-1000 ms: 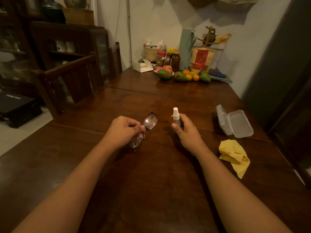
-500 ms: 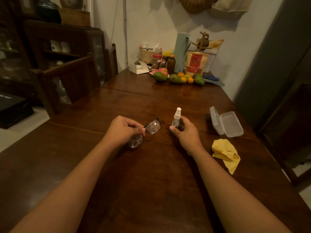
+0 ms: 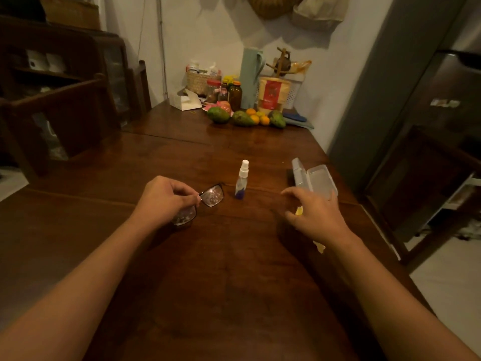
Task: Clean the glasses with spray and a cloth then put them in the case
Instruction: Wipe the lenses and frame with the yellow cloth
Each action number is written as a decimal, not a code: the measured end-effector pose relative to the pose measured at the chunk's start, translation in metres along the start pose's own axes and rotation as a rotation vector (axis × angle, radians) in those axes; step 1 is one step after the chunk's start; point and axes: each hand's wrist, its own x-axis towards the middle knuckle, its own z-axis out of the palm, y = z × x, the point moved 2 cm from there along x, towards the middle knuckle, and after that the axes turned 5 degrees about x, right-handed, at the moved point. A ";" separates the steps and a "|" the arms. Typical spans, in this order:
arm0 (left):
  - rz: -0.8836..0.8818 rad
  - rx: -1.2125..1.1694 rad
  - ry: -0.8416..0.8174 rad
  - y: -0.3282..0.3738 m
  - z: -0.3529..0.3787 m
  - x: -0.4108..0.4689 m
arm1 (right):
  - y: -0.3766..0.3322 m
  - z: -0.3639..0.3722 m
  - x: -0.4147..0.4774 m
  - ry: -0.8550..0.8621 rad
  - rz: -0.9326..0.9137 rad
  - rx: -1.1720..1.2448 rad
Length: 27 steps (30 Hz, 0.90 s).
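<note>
Left grip (image 3: 166, 199): fingers and thumb curled round the glasses (image 3: 212, 195) near the bridge, holding them just above the surface (image 3: 234, 269) with the lenses turned up toward the camera.
Right grip (image 3: 315, 217): wide, fingers spread and loosely bent, holding nothing. It hovers over the yellow cloth (image 3: 319, 247), which is mostly hidden under the palm; whether they touch cannot be told.
Glasses: dark frame, both lenses speckled with what may be droplets or reflections. The near lens is partly covered by the left fingers.
Spray bottle (image 3: 241, 179): upright on the surface between the two grips, untouched, just beyond the glasses.
Case (image 3: 318, 178): open, lid raised, lying beyond the right grip, with nothing visible inside.
Step in hand: probably the switch from spraying to wiping, judging by the bottle standing free and the right grip over the cloth.
Next move calls for: closing the fingers on the cloth, lifting it clear and bringing it across to the lenses — then a light pinch on each lens from both sides while the left grip steadies the frame.
</note>
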 end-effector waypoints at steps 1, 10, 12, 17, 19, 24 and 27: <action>0.001 0.002 -0.002 0.002 0.001 -0.001 | 0.010 0.000 -0.002 -0.064 0.076 -0.054; 0.007 0.031 -0.023 0.005 0.004 -0.005 | 0.017 0.010 -0.026 -0.061 0.106 0.061; 0.009 0.019 -0.019 0.005 0.005 -0.005 | 0.010 0.009 -0.028 -0.106 0.037 0.103; 0.000 -0.061 -0.025 0.007 0.006 -0.008 | -0.016 0.008 -0.030 -0.197 -0.049 0.334; -0.005 -0.068 -0.015 0.008 0.005 -0.008 | -0.028 0.007 -0.029 -0.179 -0.061 0.458; -0.026 -0.112 0.006 0.011 0.004 -0.010 | -0.062 0.008 -0.024 0.017 -0.175 0.716; -0.001 -0.106 -0.004 0.014 0.002 -0.013 | -0.081 0.011 -0.019 0.110 -0.246 0.728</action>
